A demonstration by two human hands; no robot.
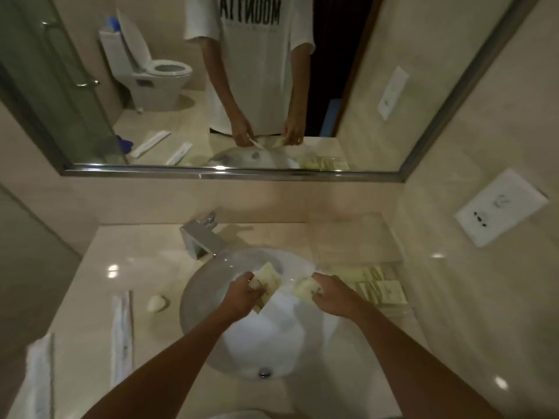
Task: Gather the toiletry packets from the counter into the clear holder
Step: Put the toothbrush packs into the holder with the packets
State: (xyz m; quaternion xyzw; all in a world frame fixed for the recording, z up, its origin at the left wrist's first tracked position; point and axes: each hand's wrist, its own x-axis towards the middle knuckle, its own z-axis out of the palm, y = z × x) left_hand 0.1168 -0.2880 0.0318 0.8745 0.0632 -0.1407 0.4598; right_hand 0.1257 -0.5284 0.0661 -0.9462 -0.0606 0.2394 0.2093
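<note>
Over the round sink basin [211,282], my left hand [243,294] grips a small stack of pale yellow toiletry packets [267,278]. My right hand [329,293] holds another pale packet [305,288] just to the right of it. On the counter at the right lie several more packets [378,287], seen through the walls of the clear holder [357,237]. Whether they lie inside it or just in front of it I cannot tell. The picture is a little blurred.
A chrome tap [202,237] stands behind the basin. Left of the basin lie a small round soap [157,303], a long white wrapped packet [122,337] and a second one [40,376] at the edge. The mirror [211,86] hangs above, and a white socket plate [500,207] is on the right wall.
</note>
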